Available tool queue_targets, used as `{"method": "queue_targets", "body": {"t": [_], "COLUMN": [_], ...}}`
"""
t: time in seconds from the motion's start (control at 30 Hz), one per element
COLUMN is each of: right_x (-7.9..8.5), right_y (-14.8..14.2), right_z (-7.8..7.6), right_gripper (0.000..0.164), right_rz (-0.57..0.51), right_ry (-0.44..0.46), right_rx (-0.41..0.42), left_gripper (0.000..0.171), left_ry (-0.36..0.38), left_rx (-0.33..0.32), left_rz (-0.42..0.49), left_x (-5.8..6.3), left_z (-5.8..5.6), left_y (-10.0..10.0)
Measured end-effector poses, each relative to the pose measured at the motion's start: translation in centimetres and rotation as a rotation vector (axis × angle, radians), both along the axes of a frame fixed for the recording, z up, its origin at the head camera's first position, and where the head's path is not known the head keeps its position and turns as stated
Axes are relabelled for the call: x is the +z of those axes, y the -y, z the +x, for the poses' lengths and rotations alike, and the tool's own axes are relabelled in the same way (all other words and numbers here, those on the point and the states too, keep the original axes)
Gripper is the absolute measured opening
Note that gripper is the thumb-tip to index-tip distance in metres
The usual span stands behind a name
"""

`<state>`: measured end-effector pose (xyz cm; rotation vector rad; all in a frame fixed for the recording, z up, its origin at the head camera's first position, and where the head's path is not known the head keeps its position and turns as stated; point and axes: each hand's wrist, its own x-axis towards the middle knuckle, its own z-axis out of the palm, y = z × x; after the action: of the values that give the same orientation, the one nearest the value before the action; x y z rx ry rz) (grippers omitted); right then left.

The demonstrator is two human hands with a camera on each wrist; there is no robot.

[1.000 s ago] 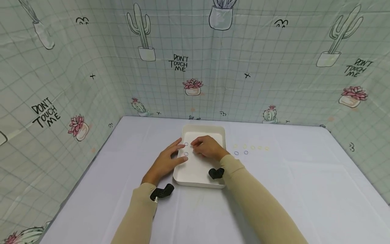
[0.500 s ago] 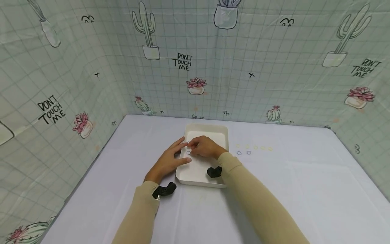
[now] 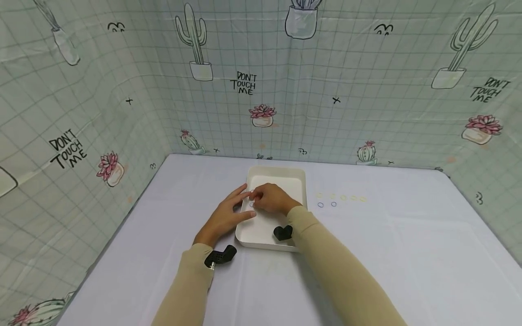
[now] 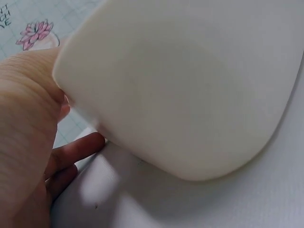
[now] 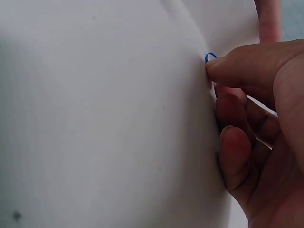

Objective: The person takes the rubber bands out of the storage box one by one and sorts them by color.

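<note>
A shallow white tray (image 3: 271, 228) stands on the table. My left hand (image 3: 222, 217) holds its left side, thumb and index finger over the rim and other fingers against the outer wall (image 4: 142, 147). My right hand (image 3: 272, 198) is inside the tray near that left wall, thumb and fingers drawn together at a thin blue ring (image 5: 210, 55); a short arc of it shows past the thumb, and the fingers hide the rest. Another blue ring (image 3: 251, 205) lies in the tray just below the right fingertips. A further ring above them (image 3: 252, 191) is mostly covered.
Right of the tray, several thin yellow rings (image 3: 343, 198) lie in a row on the white tablecloth (image 3: 408, 253), with two blue rings (image 3: 320, 204) in front of them. A cloth backdrop (image 3: 326, 131) printed with cacti hangs behind and at the sides.
My right hand has moved a little left, up to the tray's left wall, partly covering the rings there. The left hand keeps its place on the tray; the view has shifted slightly.
</note>
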<state>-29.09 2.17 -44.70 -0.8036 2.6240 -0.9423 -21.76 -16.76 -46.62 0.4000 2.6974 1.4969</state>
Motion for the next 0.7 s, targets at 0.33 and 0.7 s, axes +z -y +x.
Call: {"method": "queue_targets", "body": {"t": [0.33,0.7], "right_x": [-0.31,-0.13], "right_y": [-0.23,-0.25], "right_z": [0.44,0.50], "right_gripper": [0.019,0.009], "right_rz": [0.002,0.002], "right_ry": [0.007,-0.021], "right_rx": [-0.001,-0.016], "left_gripper": [0.069,0.070], "left_ry": [0.029,-0.004], "left_rx": [0.023,0.023], "left_rz": [0.003,-0.007], "left_x": [-0.24,-0.23], "left_z": [0.37,0.13], "left_y": [-0.22,-0.27]}}
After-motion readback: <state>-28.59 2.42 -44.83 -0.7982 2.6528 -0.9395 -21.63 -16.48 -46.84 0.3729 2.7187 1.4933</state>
